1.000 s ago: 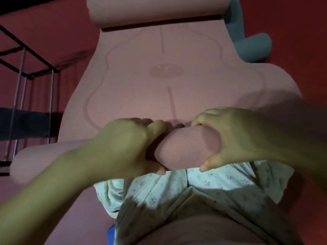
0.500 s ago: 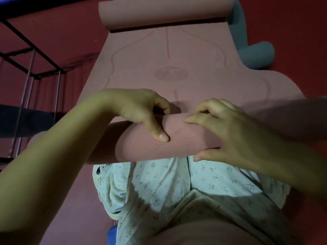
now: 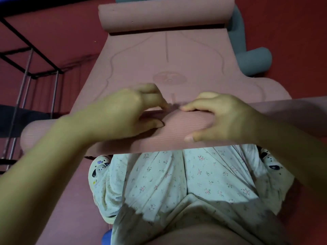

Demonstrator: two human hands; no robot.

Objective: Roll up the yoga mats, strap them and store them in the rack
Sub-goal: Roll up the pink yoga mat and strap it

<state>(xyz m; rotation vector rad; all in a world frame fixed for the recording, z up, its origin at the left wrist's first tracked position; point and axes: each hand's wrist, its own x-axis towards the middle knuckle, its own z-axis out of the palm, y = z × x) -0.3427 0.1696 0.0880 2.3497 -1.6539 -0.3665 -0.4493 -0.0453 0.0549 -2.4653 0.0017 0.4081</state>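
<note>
Head view, and the only one I get: I see my left hand (image 3: 120,114) and right hand (image 3: 219,119) both on the rolled part (image 3: 177,131) of the pink yoga mat (image 3: 177,59), close together at its middle. Each hand has its fingers curled over the far side of the roll and a thumb pressed on the near side, so both grip the roll rather than lie flat on it; the left is blurred, so I cannot make out its fingers finely. Beyond my grip the mat lies flat on the red floor (image 3: 292,23), and its far end curls up into a second loose roll (image 3: 164,13). Off to the right of my grip, past the mat's edge, lies a grey-green mat (image 3: 253,61), partly rolled. Well to the left stands the metal rack (image 3: 26,71).

I judge the mat light, soft and springy, with a ribbed face that should not slip. Holding only the middle, the ends may loosen and telescope, so I would spread my hands wider along the roll.
</note>
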